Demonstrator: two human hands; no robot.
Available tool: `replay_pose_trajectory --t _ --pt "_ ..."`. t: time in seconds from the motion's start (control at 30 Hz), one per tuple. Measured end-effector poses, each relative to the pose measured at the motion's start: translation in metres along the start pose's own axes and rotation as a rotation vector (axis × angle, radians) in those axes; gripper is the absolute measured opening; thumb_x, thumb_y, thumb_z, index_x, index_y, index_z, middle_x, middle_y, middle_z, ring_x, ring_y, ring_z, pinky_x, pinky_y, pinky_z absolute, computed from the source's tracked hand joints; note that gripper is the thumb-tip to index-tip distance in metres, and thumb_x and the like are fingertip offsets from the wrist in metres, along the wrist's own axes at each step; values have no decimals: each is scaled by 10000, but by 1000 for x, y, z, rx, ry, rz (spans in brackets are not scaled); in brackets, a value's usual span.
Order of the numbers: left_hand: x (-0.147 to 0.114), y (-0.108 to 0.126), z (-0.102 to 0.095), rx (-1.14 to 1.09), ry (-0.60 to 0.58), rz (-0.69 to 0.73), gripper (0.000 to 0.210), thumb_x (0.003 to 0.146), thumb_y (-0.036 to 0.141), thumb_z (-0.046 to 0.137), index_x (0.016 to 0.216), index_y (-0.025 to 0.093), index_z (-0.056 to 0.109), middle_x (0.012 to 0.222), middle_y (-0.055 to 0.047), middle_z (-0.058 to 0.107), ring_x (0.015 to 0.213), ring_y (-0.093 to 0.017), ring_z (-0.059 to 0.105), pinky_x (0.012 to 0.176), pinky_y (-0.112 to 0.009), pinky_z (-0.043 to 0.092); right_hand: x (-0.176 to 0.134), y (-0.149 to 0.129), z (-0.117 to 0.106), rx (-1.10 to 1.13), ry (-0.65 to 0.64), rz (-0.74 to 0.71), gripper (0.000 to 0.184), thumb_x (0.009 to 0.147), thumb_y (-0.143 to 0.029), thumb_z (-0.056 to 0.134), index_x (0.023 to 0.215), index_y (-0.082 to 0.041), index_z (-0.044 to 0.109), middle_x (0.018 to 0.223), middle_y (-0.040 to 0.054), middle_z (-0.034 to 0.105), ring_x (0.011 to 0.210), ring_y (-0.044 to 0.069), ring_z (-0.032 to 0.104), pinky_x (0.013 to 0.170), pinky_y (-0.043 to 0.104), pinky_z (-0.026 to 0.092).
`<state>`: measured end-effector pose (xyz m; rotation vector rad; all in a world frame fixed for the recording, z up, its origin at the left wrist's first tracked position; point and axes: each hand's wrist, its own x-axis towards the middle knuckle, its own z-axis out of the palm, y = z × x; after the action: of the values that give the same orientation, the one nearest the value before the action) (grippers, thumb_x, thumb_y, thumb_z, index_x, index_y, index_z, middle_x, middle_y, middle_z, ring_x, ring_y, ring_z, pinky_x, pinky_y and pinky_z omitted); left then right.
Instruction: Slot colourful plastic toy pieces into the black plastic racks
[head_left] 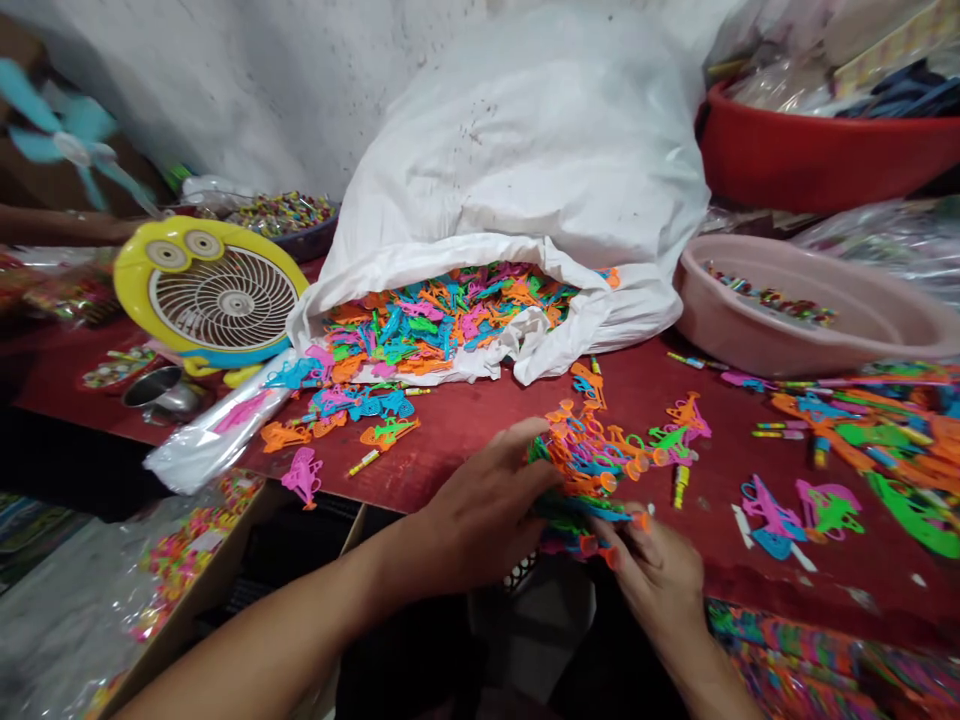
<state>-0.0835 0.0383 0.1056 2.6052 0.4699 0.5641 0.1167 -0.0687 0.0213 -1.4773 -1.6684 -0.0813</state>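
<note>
My left hand (487,505) is closed around a thick bunch of small plastic toys (589,450) in orange, green, blue and pink, held over the front edge of the table. From the right, my right hand (664,570) grips the lower part of the same bunch, where orange disc-like ends stick out. The exact kind of toy is too small and tangled to tell. Behind my hands a white sack (517,170) lies on its side, its torn mouth showing many more such toys (450,315). Some loose ones (302,478) have spilled onto the red tabletop (450,450).
A yellow fan (281,270) and a metal cup (166,395) stand at left, near another person's arm (67,226). At right are a pink basin (720,320), a red tub (817,155) and a spread of toys (900,430). An open box (187,590) sits below left.
</note>
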Motion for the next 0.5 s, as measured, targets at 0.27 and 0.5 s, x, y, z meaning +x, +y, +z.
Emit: replay_pose_trajectory --t 0.27,0.5 --pt "1 -10 29 -81 226 -93 400 838 96 577 1209 216 486 1454 -140 382 1381 -267 378 1118 -456 406 -7 -8 -2 -66 -139 23 246 965 -259 469 1188 -193 551 1040 106 700 838 205 698 694 295 560" --pt "-29 -17 49 -56 431 -154 647 892 356 633 1455 275 326 1576 -138 231 1420 -319 319 1129 -532 351 -40 -21 22 48 5 523 563 919 -385 567 1418 -190 392 1116 116 661 879 206 688 589 262 560"
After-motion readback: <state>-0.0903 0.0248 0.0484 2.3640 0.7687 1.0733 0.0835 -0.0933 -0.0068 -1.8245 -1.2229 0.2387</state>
